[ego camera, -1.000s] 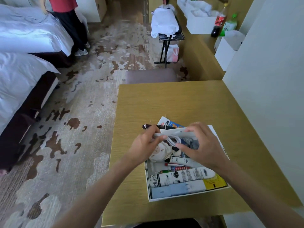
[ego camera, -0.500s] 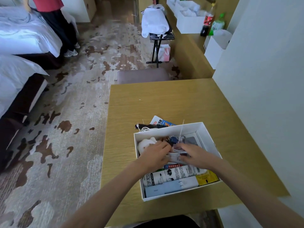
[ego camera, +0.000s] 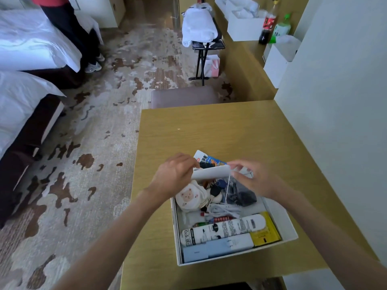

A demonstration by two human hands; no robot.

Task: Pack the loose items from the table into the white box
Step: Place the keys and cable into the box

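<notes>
1. Head view, the change: half a second ago both hands were low inside the white box (ego camera: 280, 220), bunched over the white cord (ego camera: 222, 210). Now they are raised to the far wall of the box. The coil lies on the box floor, and one thin strand of it stretches up to the right hand.
2. What this means: the cord looks to be in the box but not yet let go. I judge this item nearly packed, with only the trailing strand left to drop or tuck in.
3. Left hand (ego camera: 176, 174): it hovers at the far-left corner of the box with its fingers curled in toward the thumb, a narrow pinch shape. I cannot tell whether anything sits between them.
4. Right hand (ego camera: 249, 178): it is over the far wall with its fingertips (ego camera: 235, 166) drawn close together, pinching the upper end of the strand, which hangs taut from them.
5. Where the task's things are:
   - The box stands on the near part of the table (ego camera: 209, 132).
   - Inside are a plush toy (ego camera: 188, 197), a dark pouch (ego camera: 240, 194), a white tube (ego camera: 226, 228), a pale blue case (ego camera: 217, 246) and a yellow packet (ego camera: 264, 235).
   - A blue-and-white packet (ego camera: 206, 159) lies on the table just behind the far wall, outside the box, so at least that is left to pack.
</notes>
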